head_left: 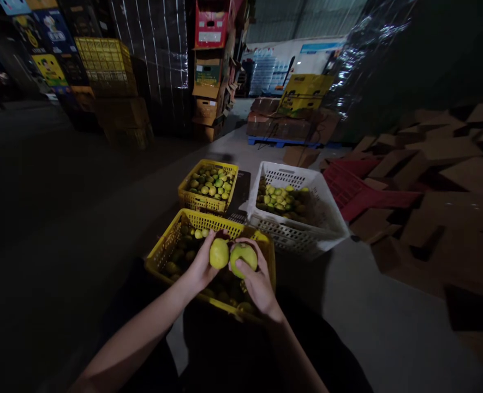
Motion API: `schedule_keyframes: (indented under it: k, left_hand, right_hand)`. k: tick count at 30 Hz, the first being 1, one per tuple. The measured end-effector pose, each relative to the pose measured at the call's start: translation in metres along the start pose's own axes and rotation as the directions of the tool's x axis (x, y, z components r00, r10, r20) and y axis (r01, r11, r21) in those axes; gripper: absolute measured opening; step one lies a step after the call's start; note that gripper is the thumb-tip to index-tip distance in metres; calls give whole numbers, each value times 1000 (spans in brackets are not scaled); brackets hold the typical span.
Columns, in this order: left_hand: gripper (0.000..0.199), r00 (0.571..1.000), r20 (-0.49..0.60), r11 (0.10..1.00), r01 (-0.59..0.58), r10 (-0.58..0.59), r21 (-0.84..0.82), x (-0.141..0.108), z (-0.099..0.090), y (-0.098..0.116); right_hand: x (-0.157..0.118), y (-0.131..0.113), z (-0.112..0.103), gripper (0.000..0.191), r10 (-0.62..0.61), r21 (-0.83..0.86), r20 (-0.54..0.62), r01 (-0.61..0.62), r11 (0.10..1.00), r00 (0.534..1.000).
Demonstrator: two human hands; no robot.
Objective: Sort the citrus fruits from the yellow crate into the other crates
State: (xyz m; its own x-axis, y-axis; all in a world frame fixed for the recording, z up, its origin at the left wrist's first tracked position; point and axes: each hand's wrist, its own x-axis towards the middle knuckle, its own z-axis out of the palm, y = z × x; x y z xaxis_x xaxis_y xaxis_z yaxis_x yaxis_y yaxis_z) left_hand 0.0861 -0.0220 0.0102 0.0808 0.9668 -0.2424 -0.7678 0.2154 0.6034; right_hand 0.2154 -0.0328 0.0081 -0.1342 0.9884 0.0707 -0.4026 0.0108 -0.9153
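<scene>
Over the near yellow crate point(165, 243), my left hand point(202, 265) is closed around a yellow lemon point(219, 254). My right hand point(261, 281) grips a larger, greener lemon point(243, 260), with the thumb lying across its front. The two fruits are held side by side, close together. Shadowed lemons point(179, 255) lie in the crate below, partly hidden by my hands and forearms. Just beyond it stands a smaller yellow crate point(202, 204) filled with green and yellow lemons point(212, 183). To the right, a white crate point(331, 218) holds more lemons point(280, 199) toward its far left side.
Flattened and open cardboard boxes point(449, 218) are heaped at the right, around a red plastic crate point(359, 191). Stacked cartons point(208, 76) and yellow crates point(106, 63) rise behind. A blue pallet point(278, 142) carries boxes at the back. The lighting is dim.
</scene>
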Motion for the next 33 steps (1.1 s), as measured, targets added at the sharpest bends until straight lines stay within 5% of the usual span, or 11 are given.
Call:
schedule_keyframes:
  k: [3,7,12,16,19,24,28,33]
  left_hand:
    - [23,990,-98,976,76,-98,-205,2,3,3]
    - [26,936,-281,961,146,-210,-234,4,3,12]
    - [31,859,-410,945,223,-306,-239,12,-3,10]
    - [20,853,-484,952,48,-197,-303,20,-8,4]
    - [16,827,-551,932,-101,-116,-348,23,-9,4]
    - [14,886,-450,906,-91,-116,-413,20,-7,7]
    - [2,909,-399,899,-71,-120,-432,16,-6,9]
    - [19,928,-313,874,26,-201,-486,19,-8,10]
  right_hand:
    - [1,10,1,44,-35,-22,41,36,999,999]
    - [0,19,9,41,-19,-20,51,20,1000,998]
    - [10,16,16,22,205,268,-110,-169,948,973]
    - [26,17,3,20,503,464,-259,-351,813,824]
    - [31,19,-6,13,539,526,-293,-338,780,789]
    - [28,13,-3,10,540,514,-268,-356,780,798]
    - [27,10,3,23,639,473,-228,-490,732,735]
    - [26,14,3,19,636,454,-266,-488,746,724]
